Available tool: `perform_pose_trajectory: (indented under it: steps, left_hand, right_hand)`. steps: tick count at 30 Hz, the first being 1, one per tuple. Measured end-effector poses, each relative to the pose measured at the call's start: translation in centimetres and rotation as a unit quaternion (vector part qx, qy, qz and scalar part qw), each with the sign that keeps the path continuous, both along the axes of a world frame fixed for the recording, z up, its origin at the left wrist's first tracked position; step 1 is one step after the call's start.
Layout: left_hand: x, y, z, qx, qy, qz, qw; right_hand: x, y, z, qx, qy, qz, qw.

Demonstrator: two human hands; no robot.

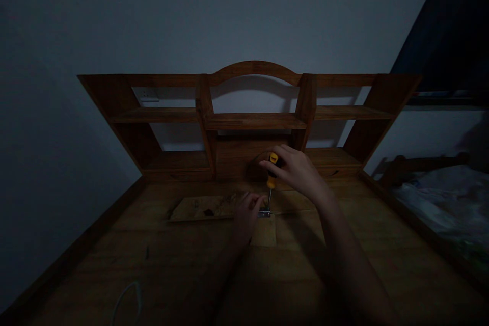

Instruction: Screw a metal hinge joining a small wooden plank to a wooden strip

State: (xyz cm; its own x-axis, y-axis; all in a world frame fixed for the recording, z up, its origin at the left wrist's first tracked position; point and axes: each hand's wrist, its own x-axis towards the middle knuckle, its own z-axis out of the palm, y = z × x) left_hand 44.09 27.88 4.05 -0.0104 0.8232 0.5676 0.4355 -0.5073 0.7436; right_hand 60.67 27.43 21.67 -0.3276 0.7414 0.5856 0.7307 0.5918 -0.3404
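Now the right hand [298, 167] grips a yellow-and-black screwdriver [271, 182], pointing down at a small, shiny metal hinge [264, 213] on flat tan wood [265, 234]. The left hand [246, 214] is beside the hinge — can't tell if it pinches anything. A crooked push could make the screwdriver slip — and poke it.

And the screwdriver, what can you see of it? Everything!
The screwdriver has a plastic-looking yellow and black handle and a thin, metal-looking shaft. It leans slightly, handle up, tip down. The right hand grips the handle; the tip reaches a small metal piece. It's too dark to see the tip's shape.
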Motion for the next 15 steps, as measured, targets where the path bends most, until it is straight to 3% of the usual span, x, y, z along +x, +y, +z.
perform_pose_trajectory:
  steps: [7,15]
  left_hand:
    - [-0.1,-0.2,0.2,0.047,0.006,-0.014,0.999]
    - [0.2,0.1,-0.1,0.027,0.004,0.007,1.0]
  right_hand:
    - [1.0,-0.2,0.2,-0.047,0.018,0.099,0.994]
    - [-0.5,-0.2,0.1,0.029,-0.044,-0.049,0.997]
